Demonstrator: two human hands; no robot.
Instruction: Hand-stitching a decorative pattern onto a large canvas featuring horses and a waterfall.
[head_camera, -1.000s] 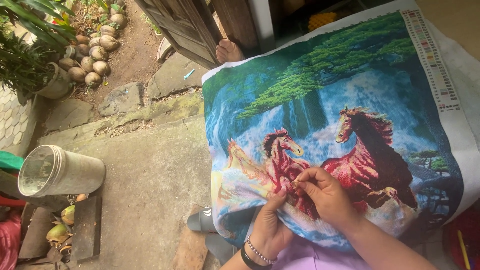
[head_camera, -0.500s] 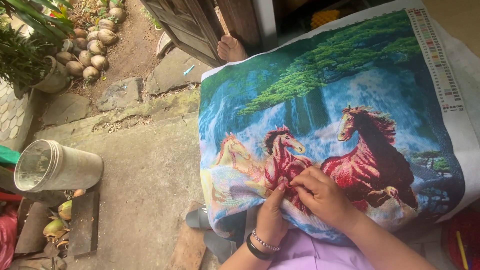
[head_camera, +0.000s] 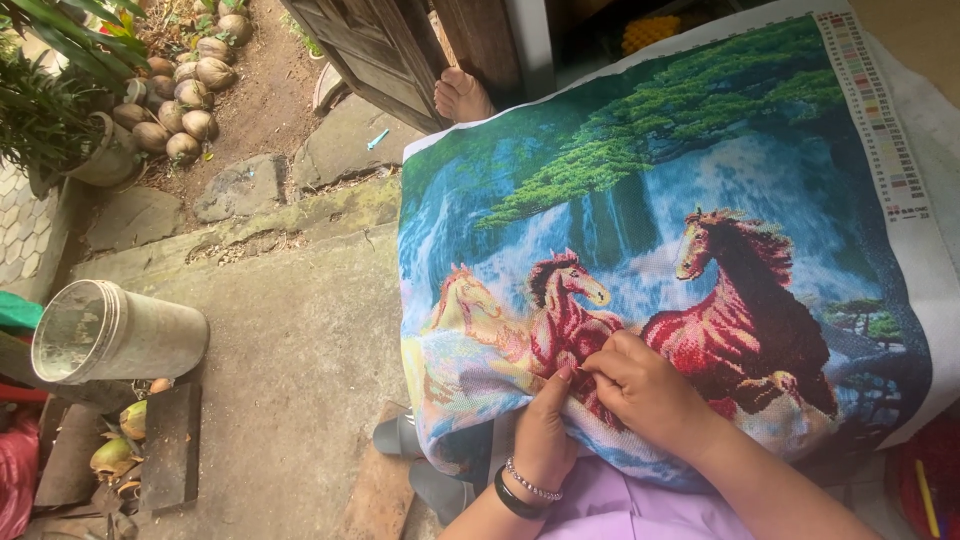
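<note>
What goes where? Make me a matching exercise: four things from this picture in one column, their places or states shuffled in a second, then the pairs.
Things
1. left hand
2. metal can
3. coconut husks
4. bare foot

Places
A. lying on its side on the concrete
B. by the wooden door
C. fingertips on the embroidered horse cloth
D. piled on soil, top left

Pairs: 1-C, 2-A, 3-D, 4-B

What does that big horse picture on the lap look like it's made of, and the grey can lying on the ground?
The horse picture looks like woven cloth covered in fine coloured stitching or beads: grainy surface, soft draped folds, plain white border. Which of the two, I cannot tell. The grey can seems dull metal, perhaps weathered, with a matte, stained side and a thin rim.
</note>
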